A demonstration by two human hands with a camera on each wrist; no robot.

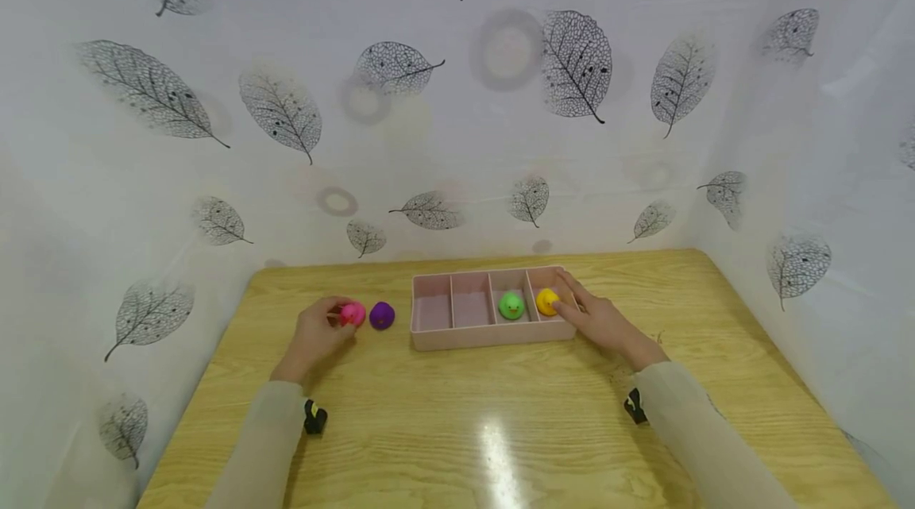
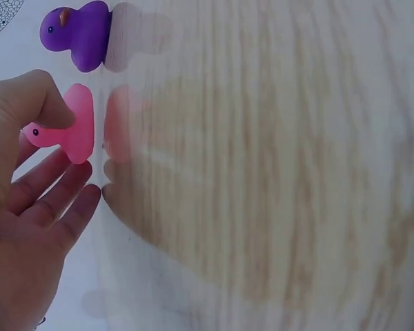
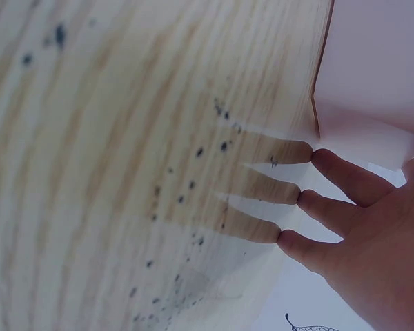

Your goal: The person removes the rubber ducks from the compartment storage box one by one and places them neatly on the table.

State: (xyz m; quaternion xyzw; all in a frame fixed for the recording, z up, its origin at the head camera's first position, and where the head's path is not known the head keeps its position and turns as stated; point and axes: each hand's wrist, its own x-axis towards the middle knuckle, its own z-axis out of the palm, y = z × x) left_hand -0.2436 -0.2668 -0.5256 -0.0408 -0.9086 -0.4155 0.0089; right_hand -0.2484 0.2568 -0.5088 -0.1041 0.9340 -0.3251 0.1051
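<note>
Your left hand (image 1: 317,337) pinches the pink toy duck (image 1: 353,312) toward the far left corner of the counter (image 1: 400,429), while your right hand (image 1: 608,324), spread wide, rests at the compartment box's (image 1: 493,338) right end, apparently steadying it.

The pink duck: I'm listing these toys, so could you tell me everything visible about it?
The pink duck is a small, smooth toy, apparently rubber or soft plastic, with a rounded body, a dark eye and a reddish beak. It is upright, gripped by the left hand, whose fingers partly cover it. A thin gap above its reflection suggests it is just off the table. It is beside the purple duck, apart from it.
</note>
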